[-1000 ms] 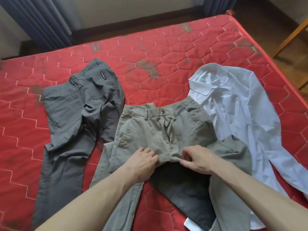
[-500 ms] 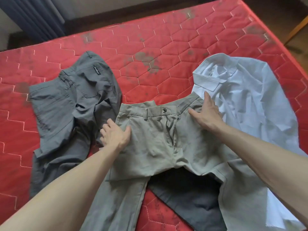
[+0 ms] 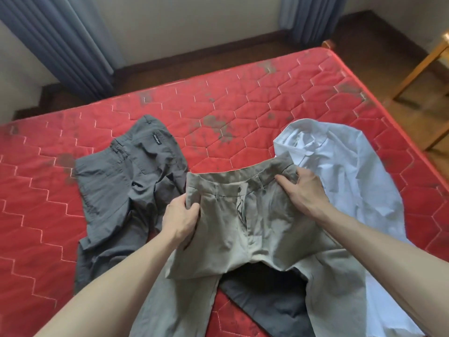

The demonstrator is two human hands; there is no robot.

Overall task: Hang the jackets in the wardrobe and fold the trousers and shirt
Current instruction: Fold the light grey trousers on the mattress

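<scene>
now i've got the khaki trousers [image 3: 245, 215] centred on the bed [image 3: 243, 98], waistband at twelve o'clock, legs running to six; my left hand [image 3: 181, 218] and right hand [image 3: 302, 190] clamp its two corners, equally near.

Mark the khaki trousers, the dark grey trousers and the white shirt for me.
khaki cotton trousers [image 3: 264, 215]: head view, front panel right of the fly.
dark grey trousers [image 3: 116, 181]: head view, seat area.
white long-sleeved shirt [image 3: 352, 171]: head view, body panel.

A red quilted mattress [image 3: 243, 98] bears stains. On it lie grey trousers [image 3: 116, 190], khaki trousers [image 3: 262, 215] and a white shirt [image 3: 352, 186].
</scene>
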